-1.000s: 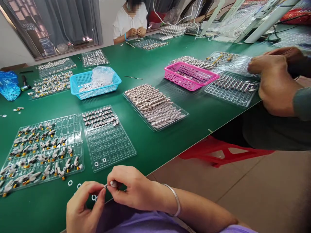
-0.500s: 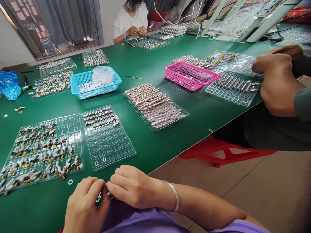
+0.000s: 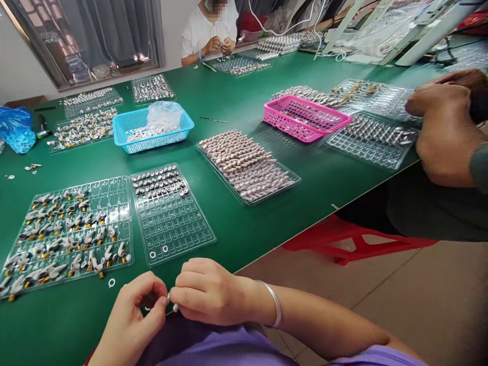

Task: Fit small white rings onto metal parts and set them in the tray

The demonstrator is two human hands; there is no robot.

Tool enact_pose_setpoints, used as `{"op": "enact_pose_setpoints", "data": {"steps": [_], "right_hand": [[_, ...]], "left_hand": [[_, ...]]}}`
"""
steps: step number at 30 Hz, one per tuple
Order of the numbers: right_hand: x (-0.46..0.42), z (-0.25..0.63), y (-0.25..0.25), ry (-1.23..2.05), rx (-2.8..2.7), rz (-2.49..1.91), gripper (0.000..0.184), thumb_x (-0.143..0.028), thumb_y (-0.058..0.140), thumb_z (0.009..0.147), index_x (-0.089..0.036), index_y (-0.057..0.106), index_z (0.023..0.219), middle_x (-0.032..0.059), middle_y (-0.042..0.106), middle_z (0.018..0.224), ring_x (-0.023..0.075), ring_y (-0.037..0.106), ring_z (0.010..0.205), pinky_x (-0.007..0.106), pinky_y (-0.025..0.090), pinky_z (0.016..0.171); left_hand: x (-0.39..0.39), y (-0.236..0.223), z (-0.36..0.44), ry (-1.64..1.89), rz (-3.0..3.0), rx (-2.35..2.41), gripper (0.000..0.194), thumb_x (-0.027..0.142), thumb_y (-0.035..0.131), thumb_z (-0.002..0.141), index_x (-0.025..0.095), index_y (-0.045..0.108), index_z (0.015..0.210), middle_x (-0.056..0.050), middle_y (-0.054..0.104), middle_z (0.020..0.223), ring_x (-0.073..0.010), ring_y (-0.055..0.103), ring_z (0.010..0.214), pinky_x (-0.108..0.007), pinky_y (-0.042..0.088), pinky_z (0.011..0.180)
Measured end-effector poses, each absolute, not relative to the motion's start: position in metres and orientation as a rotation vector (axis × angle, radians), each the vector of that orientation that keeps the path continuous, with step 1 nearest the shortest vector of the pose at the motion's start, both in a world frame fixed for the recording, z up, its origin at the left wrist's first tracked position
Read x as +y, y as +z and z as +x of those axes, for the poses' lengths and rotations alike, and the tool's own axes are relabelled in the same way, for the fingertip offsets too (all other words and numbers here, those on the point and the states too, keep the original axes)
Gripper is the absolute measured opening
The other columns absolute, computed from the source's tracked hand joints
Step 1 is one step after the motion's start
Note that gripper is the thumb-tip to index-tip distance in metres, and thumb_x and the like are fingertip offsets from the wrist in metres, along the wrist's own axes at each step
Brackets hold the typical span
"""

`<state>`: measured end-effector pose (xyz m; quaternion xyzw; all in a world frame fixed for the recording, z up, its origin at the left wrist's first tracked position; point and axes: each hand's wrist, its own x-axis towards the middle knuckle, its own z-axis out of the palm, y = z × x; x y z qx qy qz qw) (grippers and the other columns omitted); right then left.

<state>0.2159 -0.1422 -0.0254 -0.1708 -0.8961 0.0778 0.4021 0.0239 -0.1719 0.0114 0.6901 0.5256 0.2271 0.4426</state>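
and here we are at the green desk (image 3: 244, 229), both hands low at the near edge: the left hand (image 3: 139, 310) pinches with thumb and forefinger at a small pale part (image 3: 175, 307), and the right hand (image 3: 208, 292) has its fingers curled round that same part.

over to the containers! the blue plastic basket (image 3: 152, 144), left and farther off, carries white round pieces (image 3: 137, 133) and a clear plastic bag (image 3: 165, 114); the pink plastic basket (image 3: 307, 134), to the right, has small white pieces inside. two baskets there.

just beyond the hands, a clear plastic tray (image 3: 179, 223) shows rows of dark-and-silver oval parts (image 3: 160, 180) at its far end and two white rings (image 3: 159, 251) at its near end. left of it, a wider clear tray (image 3: 110, 198) is crowded with white curved parts with orange ends (image 3: 76, 264); toward the middle, another clear tray (image 3: 287, 173) bears beige stemmed parts (image 3: 240, 152).

one white ring (image 3: 112, 282) lies near the left hand. a silver bangle (image 3: 276, 305) circles the right wrist. far side, a person in white (image 3: 209, 30); at right, a co-worker's hand (image 3: 444, 122) beside loaded trays, and a red plastic stool (image 3: 343, 239) below.
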Motion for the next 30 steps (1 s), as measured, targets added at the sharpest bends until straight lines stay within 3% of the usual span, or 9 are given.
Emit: {"op": "enact_pose_setpoints", "data": {"steps": [6, 12, 16, 19, 24, 30], "right_hand": [[-0.144, 0.211, -0.025, 0.298, -2.209, -0.43, 0.015, -0.014, 0.042, 0.09, -0.017, 0.053, 0.08, 0.0013, 0.055, 0.063, 0.0142, 0.045, 0.058, 0.027, 0.038, 0.054], [-0.146, 0.213, -0.023, 0.595, -2.053, -0.492, 0.007, -0.014, 0.045, 0.087, -0.019, 0.05, 0.084, 0.0005, 0.055, 0.066, 0.0123, 0.048, 0.059, 0.023, 0.041, 0.055], [-0.144, 0.218, -0.021, 0.777, -1.906, -0.627, 0.009, -0.012, 0.05, 0.085, -0.019, 0.05, 0.08, -0.001, 0.053, 0.067, 0.0113, 0.048, 0.061, 0.022, 0.042, 0.058], [-0.141, 0.219, -0.025, 0.854, -1.821, -0.742, 0.01, -0.01, 0.051, 0.082, -0.019, 0.051, 0.077, -0.0015, 0.051, 0.068, 0.0104, 0.048, 0.061, 0.022, 0.042, 0.059], [-0.137, 0.215, -0.035, 0.924, -1.723, -0.799, 0.007, -0.013, 0.053, 0.083, -0.018, 0.053, 0.077, -0.0015, 0.051, 0.069, 0.0099, 0.049, 0.061, 0.021, 0.043, 0.058], [-0.139, 0.211, -0.042, 0.876, -1.698, -0.828, 0.009, -0.019, 0.05, 0.089, -0.017, 0.053, 0.08, -0.0002, 0.052, 0.07, 0.0108, 0.049, 0.063, 0.022, 0.045, 0.06]], "left_hand": [[-0.171, 0.001, 0.02, 0.566, 1.406, 1.233, 0.011, 0.023, 0.056, 0.077, 0.019, 0.055, 0.066, 0.003, 0.049, 0.059, -0.012, 0.045, 0.054, -0.022, 0.039, 0.051], [-0.171, 0.004, 0.018, 0.57, 1.542, 1.352, 0.011, 0.023, 0.054, 0.075, 0.021, 0.053, 0.064, 0.004, 0.049, 0.058, -0.012, 0.048, 0.051, -0.021, 0.04, 0.047], [-0.166, 0.001, -0.005, 0.503, 1.952, 1.57, 0.011, 0.017, 0.052, 0.074, 0.022, 0.059, 0.068, 0.002, 0.062, 0.065, -0.0151, 0.058, 0.056, -0.024, 0.046, 0.052], [-0.156, 0.001, -0.027, 0.59, 2.175, 1.742, 0.018, 0.022, 0.051, 0.079, 0.025, 0.07, 0.08, -0.001, 0.073, 0.083, -0.02, 0.068, 0.074, -0.028, 0.052, 0.066], [-0.11, 0.019, -0.025, 0.463, 2.453, 1.766, 0.027, 0.033, 0.049, 0.088, 0.024, 0.073, 0.094, -0.005, 0.075, 0.093, -0.0235, 0.068, 0.083, -0.031, 0.051, 0.071], [-0.014, 0.018, 0.013, 0.449, 2.518, 1.708, 0.029, 0.035, 0.049, 0.092, 0.02, 0.073, 0.092, -0.008, 0.071, 0.092, -0.0248, 0.066, 0.088, -0.035, 0.05, 0.079]]}}
